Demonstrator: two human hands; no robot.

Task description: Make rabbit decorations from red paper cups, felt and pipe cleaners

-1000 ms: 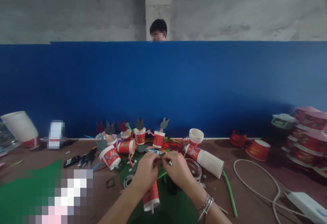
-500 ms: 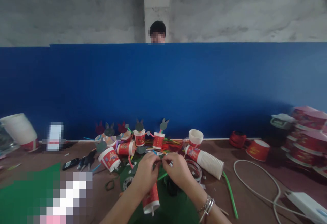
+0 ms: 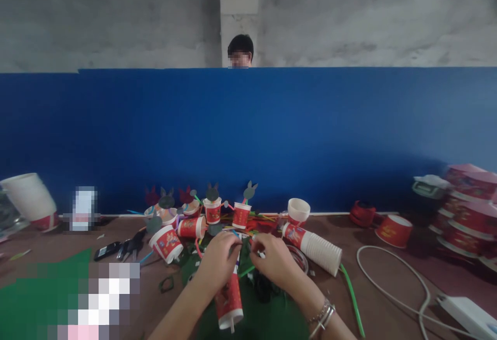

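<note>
My left hand [image 3: 222,258] hangs over a red paper cup [image 3: 229,301] lying on its side, a thin stub poking from its white base. The fingers are curled into a pinch, and what they hold, if anything, is hidden. A short gap to the right, my right hand [image 3: 271,258] is also pinched, with a tiny white bit [image 3: 261,254] at its fingertips that I cannot name. Beneath both hands lies green material [image 3: 272,316], with a black object [image 3: 262,285] and a green strip [image 3: 247,271] between the wrists.
Cup figures with dark paper heads [image 3: 212,192] stand behind my hands. A stack of paper cups [image 3: 316,249] lies to the right, near a green stick [image 3: 351,298] and a white cable [image 3: 388,291]. Scissors [image 3: 132,247] lie left. A blue partition [image 3: 248,133] stands behind; a person is beyond it.
My hands have moved apart from fingertips nearly meeting, leaving a small gap. A white bit now shows by my right fingers. The view has tilted slightly.
</note>
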